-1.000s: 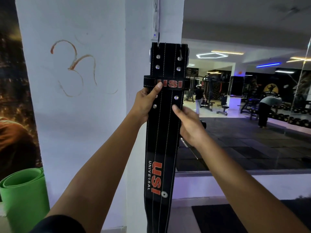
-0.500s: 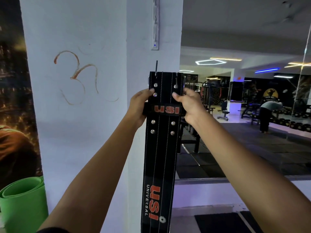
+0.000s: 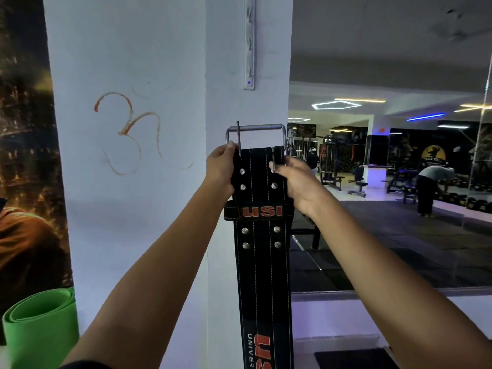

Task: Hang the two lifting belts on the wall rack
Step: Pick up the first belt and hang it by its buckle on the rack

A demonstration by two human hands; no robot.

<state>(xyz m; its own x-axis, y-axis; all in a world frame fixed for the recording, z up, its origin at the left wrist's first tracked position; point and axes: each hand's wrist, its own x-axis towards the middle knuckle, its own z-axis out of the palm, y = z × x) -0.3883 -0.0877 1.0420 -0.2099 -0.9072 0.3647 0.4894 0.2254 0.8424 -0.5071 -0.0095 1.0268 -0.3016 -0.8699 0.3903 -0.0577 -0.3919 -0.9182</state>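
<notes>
A black lifting belt [image 3: 262, 265] with red USI lettering hangs straight down in front of the white pillar. Its steel buckle [image 3: 257, 128] is flipped up above the belt's top edge, one prong sticking upward. My left hand [image 3: 221, 170] grips the belt's upper left corner at the buckle frame. My right hand [image 3: 294, 179] holds the upper right side and pinches the second prong. A white vertical wall rack [image 3: 249, 43] with hooks is fixed on the pillar above the buckle, apart from it. Only one belt is in view.
A rolled green mat [image 3: 40, 328] stands at the lower left beside a dark mural. To the right a large mirror [image 3: 386, 182] shows gym machines, benches and a person bending over [image 3: 428, 187]. A black floor mat [image 3: 354, 359] lies at the bottom right.
The belt has come down away from the rack. Both hands slid up to its top edge, and the buckle now stands open above the belt.
</notes>
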